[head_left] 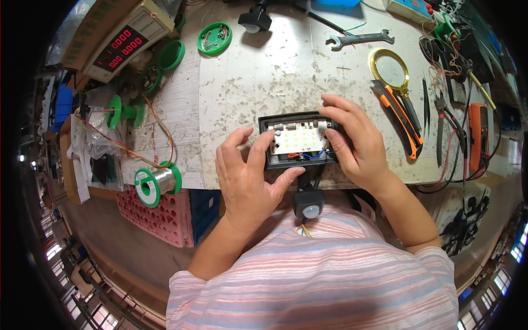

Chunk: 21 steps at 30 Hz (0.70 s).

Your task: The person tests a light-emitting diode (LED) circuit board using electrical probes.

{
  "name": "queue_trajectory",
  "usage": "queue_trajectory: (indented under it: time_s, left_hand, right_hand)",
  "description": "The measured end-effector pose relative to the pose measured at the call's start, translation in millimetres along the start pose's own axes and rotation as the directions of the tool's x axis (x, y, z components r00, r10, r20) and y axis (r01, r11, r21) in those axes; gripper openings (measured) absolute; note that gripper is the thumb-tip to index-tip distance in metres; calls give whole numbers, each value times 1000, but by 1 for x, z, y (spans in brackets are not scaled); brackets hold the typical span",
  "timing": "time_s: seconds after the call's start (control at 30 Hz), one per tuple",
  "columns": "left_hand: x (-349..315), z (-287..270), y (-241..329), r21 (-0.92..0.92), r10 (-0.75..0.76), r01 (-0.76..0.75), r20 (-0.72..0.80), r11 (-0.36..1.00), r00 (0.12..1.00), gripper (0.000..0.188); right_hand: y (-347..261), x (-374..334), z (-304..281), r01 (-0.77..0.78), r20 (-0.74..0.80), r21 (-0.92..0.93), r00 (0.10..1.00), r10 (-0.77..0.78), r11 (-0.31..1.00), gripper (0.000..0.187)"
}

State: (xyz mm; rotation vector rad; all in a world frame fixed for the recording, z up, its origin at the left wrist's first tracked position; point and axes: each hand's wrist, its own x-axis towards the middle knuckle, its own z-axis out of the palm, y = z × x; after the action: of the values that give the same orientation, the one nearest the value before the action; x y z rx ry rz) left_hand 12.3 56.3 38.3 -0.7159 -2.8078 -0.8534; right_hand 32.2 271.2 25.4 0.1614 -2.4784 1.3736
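A black LED floodlight housing (273, 163) lies open-faced at the table's front edge. Inside it sits a white LED board (297, 144) with rows of small yellow LEDs, and red and blue wires (314, 155) run along its lower side. My left hand (245, 173) grips the left end, index finger at the board's edge and thumb by the front rim. From the right, my right hand (356, 144) holds the other end, thumb by the board and fingers around the far corner. A black motion sensor (309, 204) with a white dome hangs below, towards my body.
On the right lie a box cutter (397, 118), magnifying glass (390, 69), wrench (360, 39), tweezers (426, 104), pliers (448, 118) and orange multimeter (478, 137). Left stand a solder spool (159, 184), green dish (214, 38) and display unit (118, 47). Another sensor (254, 21) lies at the back.
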Motion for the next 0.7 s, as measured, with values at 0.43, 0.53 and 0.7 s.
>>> queue_trajectory:
  time_s: [0.43, 0.53, 0.7]
  left_hand:
    - [9, 12, -19, -155, 257, -252, 11, 955, 966, 30]
    - [9, 13, -20, -156, 255, -252, -2, 955, 967, 32]
    - [9, 13, -19, -160, 246, -243, 0, 957, 969, 32]
  right_hand:
    - [7, 11, -13, 185, 163, -192, 974, -155, 964, 29]
    - [10, 14, -11, 279, 174, -178, 953, -249, 944, 33]
    - [13, 18, -13, 344, 241, -163, 923, -301, 925, 35]
